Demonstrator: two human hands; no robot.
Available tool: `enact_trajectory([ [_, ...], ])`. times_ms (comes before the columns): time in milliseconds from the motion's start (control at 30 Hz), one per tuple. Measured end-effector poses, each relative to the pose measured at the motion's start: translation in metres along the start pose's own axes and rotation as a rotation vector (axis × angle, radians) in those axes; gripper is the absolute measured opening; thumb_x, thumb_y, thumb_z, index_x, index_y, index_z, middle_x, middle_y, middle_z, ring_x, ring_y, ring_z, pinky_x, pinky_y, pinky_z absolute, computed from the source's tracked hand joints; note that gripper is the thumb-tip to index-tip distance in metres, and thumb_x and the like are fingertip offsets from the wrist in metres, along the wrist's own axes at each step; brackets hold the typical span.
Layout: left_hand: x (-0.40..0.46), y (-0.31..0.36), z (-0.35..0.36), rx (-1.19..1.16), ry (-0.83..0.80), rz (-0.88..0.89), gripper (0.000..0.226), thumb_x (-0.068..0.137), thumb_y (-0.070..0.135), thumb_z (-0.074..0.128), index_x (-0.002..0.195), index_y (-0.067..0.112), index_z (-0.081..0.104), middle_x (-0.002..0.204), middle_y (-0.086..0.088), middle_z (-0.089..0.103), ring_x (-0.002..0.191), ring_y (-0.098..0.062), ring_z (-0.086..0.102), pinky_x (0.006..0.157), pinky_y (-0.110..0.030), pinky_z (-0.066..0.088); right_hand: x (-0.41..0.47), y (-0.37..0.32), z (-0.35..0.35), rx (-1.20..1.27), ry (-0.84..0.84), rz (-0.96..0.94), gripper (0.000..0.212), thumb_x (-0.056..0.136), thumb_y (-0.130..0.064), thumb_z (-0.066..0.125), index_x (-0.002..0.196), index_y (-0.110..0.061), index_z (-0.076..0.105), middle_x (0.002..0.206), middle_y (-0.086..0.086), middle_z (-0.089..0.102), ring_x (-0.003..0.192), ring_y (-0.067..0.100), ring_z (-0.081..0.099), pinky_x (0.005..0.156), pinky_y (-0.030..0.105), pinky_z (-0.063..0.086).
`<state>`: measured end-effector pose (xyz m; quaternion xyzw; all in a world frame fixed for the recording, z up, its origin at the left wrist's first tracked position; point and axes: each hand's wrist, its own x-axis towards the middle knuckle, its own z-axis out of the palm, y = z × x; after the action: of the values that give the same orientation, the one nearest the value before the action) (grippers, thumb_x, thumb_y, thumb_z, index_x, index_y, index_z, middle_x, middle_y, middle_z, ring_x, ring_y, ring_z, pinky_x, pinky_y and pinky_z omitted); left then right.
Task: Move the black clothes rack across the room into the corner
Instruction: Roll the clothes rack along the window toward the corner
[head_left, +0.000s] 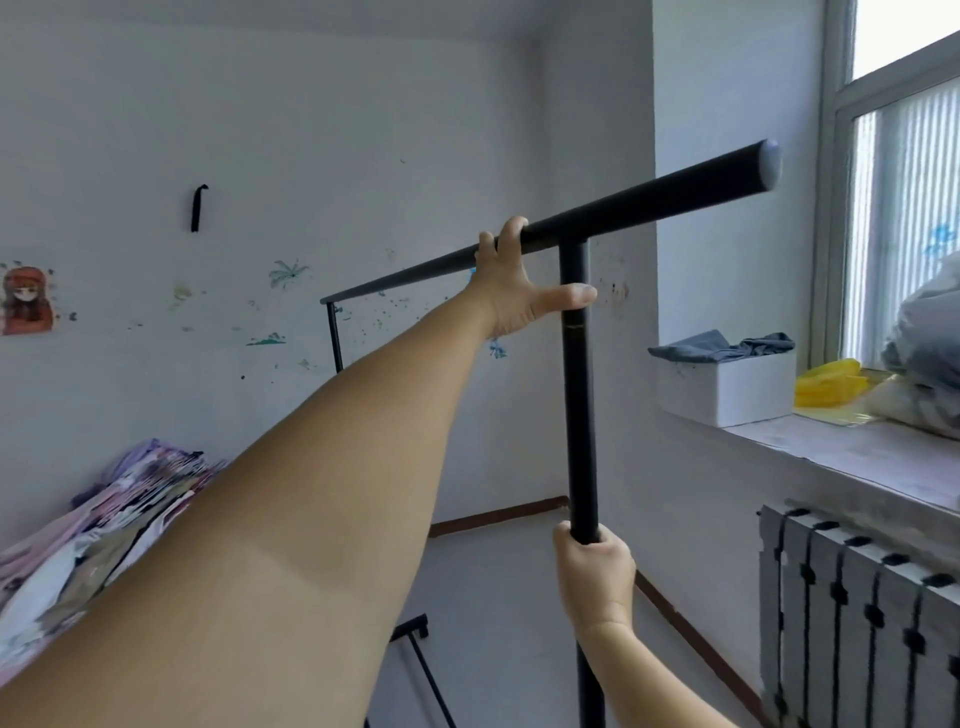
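Left hand (511, 291) grip hooked over top bar of black clothes rack (576, 389); right hand (595, 577) grip clamped around upright below.

The left hand (511, 291) is gripping the black clothes rack (579, 415) by its top bar, while the right hand (595, 577) is clasping its near upright beside the windowsill (857, 457).

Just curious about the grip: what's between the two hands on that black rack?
In the head view, only bare black upright pole runs between the left hand at the top bar and the right hand below.
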<state>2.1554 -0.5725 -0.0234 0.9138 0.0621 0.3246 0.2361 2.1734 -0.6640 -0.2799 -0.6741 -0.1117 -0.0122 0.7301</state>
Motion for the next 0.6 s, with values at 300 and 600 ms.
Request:
enact_trajectory([
  [300, 0.078, -0.084, 0.010, -0.010, 0.025, 0.017, 0.108, 0.053, 0.067, 0.064, 0.141, 0.031, 0.012, 0.153, -0.009, 0.007, 0.139, -0.030, 0.020, 0.106, -0.047, 0.033, 0.081, 0.019, 0.075, 0.018, -0.056, -0.004, 0.040, 0.081, -0.017, 0.054, 0.048, -0.019, 0.032, 0.037, -0.010, 0.033, 0.039, 0.010, 0.026, 0.032, 0.016, 0.025],
  [600, 0.157, -0.168, 0.016, -0.029, 0.054, 0.017, 0.097, 0.056, 0.059, 0.067, 0.135, 0.024, 0.023, 0.138, -0.005, 0.026, 0.128, -0.022, 0.029, 0.097, -0.038, 0.034, 0.169, 0.039, 0.160, 0.022, -0.157, 0.053, 0.034, 0.080, -0.015, 0.054, 0.051, -0.017, 0.037, 0.043, -0.006, 0.035, 0.041, 0.013, 0.028, 0.037, 0.020, 0.028],
])
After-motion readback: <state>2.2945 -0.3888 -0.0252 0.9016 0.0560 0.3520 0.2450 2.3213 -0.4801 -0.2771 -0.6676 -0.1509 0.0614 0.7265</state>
